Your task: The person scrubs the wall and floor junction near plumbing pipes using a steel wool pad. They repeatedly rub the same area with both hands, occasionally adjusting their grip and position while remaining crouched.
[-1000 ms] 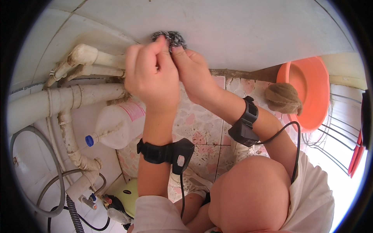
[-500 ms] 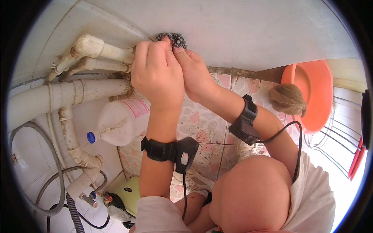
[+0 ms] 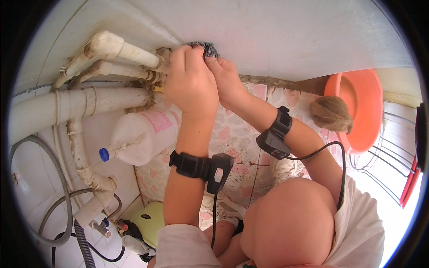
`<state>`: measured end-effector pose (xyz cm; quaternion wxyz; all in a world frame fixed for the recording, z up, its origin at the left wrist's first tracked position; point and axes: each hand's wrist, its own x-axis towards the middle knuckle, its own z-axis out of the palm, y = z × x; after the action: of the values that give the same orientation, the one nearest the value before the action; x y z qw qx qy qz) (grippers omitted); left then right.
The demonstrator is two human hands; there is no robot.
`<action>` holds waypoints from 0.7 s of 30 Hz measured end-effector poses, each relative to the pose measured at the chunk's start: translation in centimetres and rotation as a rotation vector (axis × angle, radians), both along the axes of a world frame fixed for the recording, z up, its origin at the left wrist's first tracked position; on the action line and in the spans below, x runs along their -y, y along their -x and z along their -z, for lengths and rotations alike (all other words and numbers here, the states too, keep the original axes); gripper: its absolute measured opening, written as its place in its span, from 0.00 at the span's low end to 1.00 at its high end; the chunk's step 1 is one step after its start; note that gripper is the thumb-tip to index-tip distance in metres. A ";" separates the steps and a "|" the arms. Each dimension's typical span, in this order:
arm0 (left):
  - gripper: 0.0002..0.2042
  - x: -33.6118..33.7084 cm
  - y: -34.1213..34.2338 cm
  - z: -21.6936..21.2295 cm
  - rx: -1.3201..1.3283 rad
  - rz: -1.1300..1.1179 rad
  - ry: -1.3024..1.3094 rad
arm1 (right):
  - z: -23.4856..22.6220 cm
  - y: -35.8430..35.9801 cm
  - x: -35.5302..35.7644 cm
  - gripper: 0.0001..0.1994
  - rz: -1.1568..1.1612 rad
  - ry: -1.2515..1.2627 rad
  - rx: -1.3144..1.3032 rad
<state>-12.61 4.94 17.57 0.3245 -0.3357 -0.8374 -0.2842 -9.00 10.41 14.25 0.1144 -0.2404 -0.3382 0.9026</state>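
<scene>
A grey steel wool scourer [image 3: 208, 49] is pinched between both my hands, up against the pale smooth panel [image 3: 286, 40] in front of me. My left hand [image 3: 193, 80] is closed with its fingers curled, the fingertips on the scourer's near side. Beside it, my right hand [image 3: 227, 80] grips the scourer's right part between thumb and fingers. The two hands touch each other. Most of the scourer is hidden behind my fingers. Each forearm wears a black strap with a small box and a cable.
Stained white pipes [image 3: 118, 100] run along the left wall. A white plastic jug [image 3: 140, 138] with a blue cap lies below them. An orange basin [image 3: 364, 107] with a brown cloth [image 3: 331, 114] over its rim stands at right, near a wire rack [image 3: 389, 156]. A light-green container [image 3: 147, 219] sits lower left.
Both hands have shifted slightly right along the panel together with the scourer. More of the pipe ends and the jug now shows beside my left hand.
</scene>
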 end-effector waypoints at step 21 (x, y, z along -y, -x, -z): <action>0.26 1.8 -4.0 0.5 0.369 0.255 0.170 | -0.1 -0.8 -1.4 0.17 -0.199 0.027 -0.091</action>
<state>-8.58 3.17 17.10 0.0980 -0.4074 -0.8542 -0.3078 -8.24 11.84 14.38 0.0359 -0.1661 -0.3429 0.9239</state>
